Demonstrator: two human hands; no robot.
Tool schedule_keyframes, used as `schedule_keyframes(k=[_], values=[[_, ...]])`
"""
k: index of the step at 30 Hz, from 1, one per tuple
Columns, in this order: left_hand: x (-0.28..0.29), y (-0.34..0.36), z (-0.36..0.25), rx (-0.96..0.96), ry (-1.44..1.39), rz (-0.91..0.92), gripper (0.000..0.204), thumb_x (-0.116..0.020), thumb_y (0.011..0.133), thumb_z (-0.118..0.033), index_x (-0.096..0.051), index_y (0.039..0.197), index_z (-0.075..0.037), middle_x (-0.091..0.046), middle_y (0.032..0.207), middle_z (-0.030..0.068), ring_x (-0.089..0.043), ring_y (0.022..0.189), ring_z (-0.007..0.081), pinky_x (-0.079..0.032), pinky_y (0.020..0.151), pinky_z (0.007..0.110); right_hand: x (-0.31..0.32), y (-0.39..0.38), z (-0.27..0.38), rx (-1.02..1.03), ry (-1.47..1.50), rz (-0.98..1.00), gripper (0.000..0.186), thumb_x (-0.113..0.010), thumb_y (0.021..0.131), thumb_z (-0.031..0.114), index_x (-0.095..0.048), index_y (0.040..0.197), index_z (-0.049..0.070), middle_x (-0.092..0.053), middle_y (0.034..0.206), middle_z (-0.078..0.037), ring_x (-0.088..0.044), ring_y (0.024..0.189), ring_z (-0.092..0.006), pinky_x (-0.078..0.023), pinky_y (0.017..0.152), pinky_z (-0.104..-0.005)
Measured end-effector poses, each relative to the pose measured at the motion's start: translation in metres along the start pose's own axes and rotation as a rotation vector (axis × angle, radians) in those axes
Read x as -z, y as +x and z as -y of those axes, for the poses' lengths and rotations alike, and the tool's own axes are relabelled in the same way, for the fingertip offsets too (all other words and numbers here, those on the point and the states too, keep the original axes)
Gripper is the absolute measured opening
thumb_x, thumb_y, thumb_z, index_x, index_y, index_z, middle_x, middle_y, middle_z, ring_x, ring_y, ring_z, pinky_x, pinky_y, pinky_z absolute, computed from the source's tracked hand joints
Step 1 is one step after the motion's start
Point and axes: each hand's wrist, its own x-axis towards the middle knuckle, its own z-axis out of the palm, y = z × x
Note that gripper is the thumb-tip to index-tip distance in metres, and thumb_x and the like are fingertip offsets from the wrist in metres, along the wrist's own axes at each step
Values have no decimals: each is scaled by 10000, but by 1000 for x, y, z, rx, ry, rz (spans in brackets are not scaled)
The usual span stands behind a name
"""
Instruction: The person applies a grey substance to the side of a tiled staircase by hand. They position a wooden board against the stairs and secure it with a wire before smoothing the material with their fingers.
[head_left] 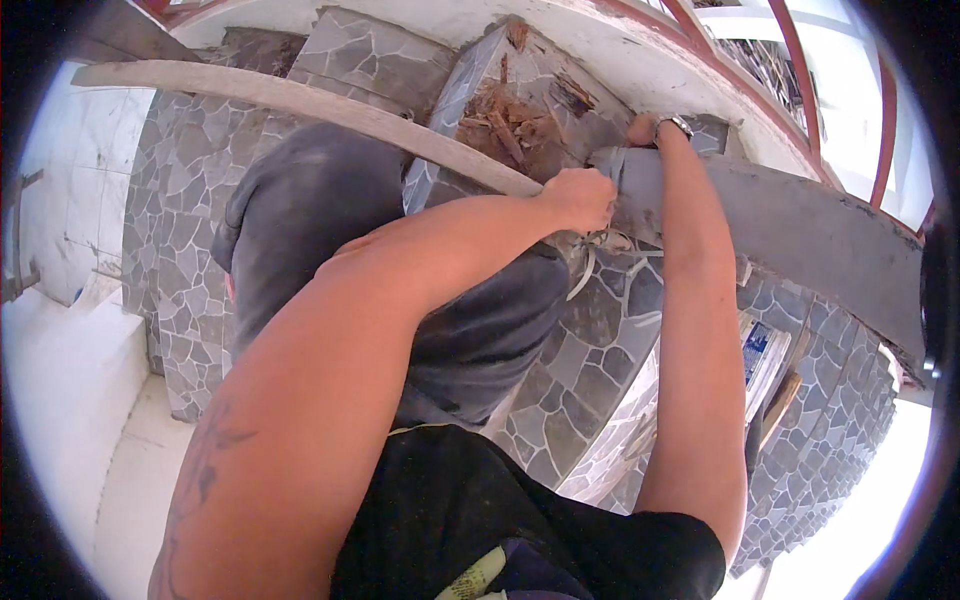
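Note:
My left hand (580, 200) is closed in a fist at the near end of a long grey board (770, 215). What its fingers hold is hidden. A thin pale strip (587, 272) hangs just below that fist. Beyond the board's far edge, my right hand (642, 130), with a wristwatch (676, 127) on the wrist, is curled with its fingers mostly out of sight. A long weathered wooden plank (290, 98) runs from the far left and ends beside my left hand.
Steps (590, 375) with grey stone-pattern tiles surround me. Brown broken debris (505, 120) lies on a step beyond my hands. Red metal railings (790, 70) rise at the far right. A printed package (765, 350) and a wooden piece (782, 405) are right of my right arm.

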Motion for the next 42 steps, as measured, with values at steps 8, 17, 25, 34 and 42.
schedule_keyframes(k=[8, 17, 25, 34, 42], values=[[6, -3, -5, 50, -81, 50, 200, -641, 746, -227, -714, 831, -61, -695, 831, 200, -681, 833, 388, -551, 778, 486, -11, 6, 4, 132, -62, -102, 359, -728, 733, 328, -764, 972, 62, -740, 1010, -133, -699, 889, -264, -540, 795, -418], [-3, 13, -27, -75, -51, 13, 219, -635, 760, -248, -726, 851, -70, -702, 877, 200, -683, 862, 390, -548, 801, 492, 10, 12, -51, 48, 34, -710, 195, -720, 700, 231, -760, 785, 60, -704, 721, -159, -706, 733, -305, -558, 751, -423], [-12, 19, -19, -40, 78, 31, 270, -571, 793, -242, -718, 897, -42, -687, 899, 231, -667, 863, 423, -532, 814, 515, 112, -149, 71, 469, -34, -1629, 137, -560, 915, 134, -680, 950, 78, -655, 915, -104, -577, 795, -162, -530, 719, -365], [-7, 11, -19, -39, 123, 4, 281, -598, 799, -270, -723, 914, -45, -698, 986, 197, -662, 958, 395, -524, 856, 495, 9, -481, 29, 437, 1687, -1695, 151, -429, 958, 50, -518, 1037, -42, -424, 958, -139, -417, 912, -197, -470, 713, -288], [-12, 14, -14, -136, 104, -33, 269, -576, 827, -271, -719, 900, -56, -681, 963, 224, -642, 929, 420, -507, 836, 505, -271, -609, 75, 1084, 2671, -1737, 289, -420, 805, -139, -483, 1056, -10, -408, 999, -83, -453, 825, -186, -445, 677, -294]])
